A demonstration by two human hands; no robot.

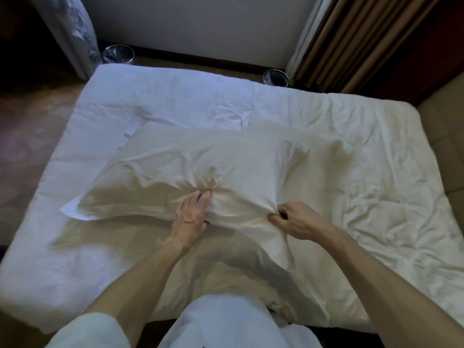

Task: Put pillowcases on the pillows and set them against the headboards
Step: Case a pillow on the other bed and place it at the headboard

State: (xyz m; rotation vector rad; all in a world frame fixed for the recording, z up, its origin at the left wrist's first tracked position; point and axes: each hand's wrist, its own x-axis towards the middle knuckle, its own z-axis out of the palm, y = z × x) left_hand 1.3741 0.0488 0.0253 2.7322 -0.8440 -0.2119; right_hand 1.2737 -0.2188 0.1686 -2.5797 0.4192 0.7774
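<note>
pillow (190,169) in its white pillowcase (251,217) lies across the middle of the bed (351,151). left hand (192,214) clamps a bunched fold at the near edge, fingers curled into the cloth. right hand (292,219), just right of it, pinches the pillowcase between thumb and curled fingers.

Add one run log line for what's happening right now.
left hand: grips pillowcase | right hand: pinches pillowcase | pillowcase: lies on bed
</note>
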